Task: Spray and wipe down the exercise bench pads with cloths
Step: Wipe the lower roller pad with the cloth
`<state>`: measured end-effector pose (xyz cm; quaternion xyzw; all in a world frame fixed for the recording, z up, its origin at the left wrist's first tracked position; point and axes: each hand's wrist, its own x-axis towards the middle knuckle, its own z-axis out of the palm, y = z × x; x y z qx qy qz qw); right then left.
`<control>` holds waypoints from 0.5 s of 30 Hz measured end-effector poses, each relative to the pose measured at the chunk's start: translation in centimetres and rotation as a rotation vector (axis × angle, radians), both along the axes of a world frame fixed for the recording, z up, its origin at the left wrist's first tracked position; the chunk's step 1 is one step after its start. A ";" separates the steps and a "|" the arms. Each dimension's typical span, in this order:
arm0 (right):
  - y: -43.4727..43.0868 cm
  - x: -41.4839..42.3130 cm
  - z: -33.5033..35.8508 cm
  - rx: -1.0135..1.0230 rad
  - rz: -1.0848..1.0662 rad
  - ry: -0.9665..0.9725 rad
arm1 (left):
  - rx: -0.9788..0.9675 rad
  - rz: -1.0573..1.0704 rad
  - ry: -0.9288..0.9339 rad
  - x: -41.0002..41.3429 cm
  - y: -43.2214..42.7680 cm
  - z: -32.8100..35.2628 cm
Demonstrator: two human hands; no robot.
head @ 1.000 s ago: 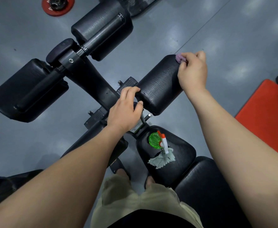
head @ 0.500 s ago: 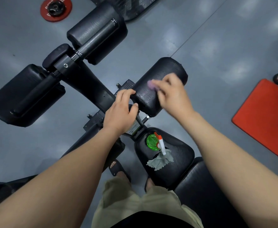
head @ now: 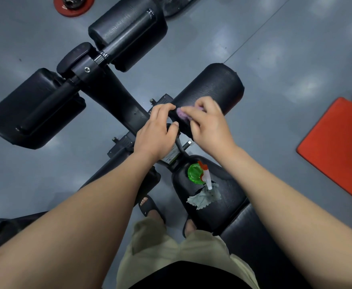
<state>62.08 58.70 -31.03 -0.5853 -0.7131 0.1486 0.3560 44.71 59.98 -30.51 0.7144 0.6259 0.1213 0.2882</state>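
Pulled the crumpled purple cloth (head: 181, 115) from the far end of the black vinyl roller pad (head: 214, 84) back to its near end over the last second. Pinches it now under the curled fingers of the right hand (head: 208, 126), pressed onto the pad's top face. Braces with the left hand (head: 156, 134), fingers and thumb wrapped round the black metal bench frame (head: 116, 97) at the joint just beside the cloth, almost touching the right hand.

Leaves the green spray bottle with the white-and-orange trigger (head: 196, 173) set on the black padded seat (head: 229, 203) lower down, nozzle over the rumpled grey cloth (head: 204, 197) lying beside it. Looks mid-wipe on this one roller. No telling about the two other black roller pads (head: 127, 32) further out.

Risks, as a judgement:
- Could overrun the pad's inner edge and snag the cloth on the bracket and bolt heads there.
- Could knock knuckles against the bracing hand, with so little gap between the two.
- Could turn the roller by pressing off-centre, smearing instead of wiping.
- Could miss the underside and end face by stroking the top only.
- Could tip the bottle off the seat with the right forearm passing just above it.
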 end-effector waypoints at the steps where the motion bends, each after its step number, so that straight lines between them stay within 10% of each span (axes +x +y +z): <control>1: -0.7 -0.1 -0.1 0.005 0.056 -0.010 | -0.002 0.000 -0.003 0.0 0.0 0.0; 15: -0.8 0.7 -0.1 -0.001 -0.065 0.062 | -0.002 -0.006 -0.015 0.0 -0.1 0.0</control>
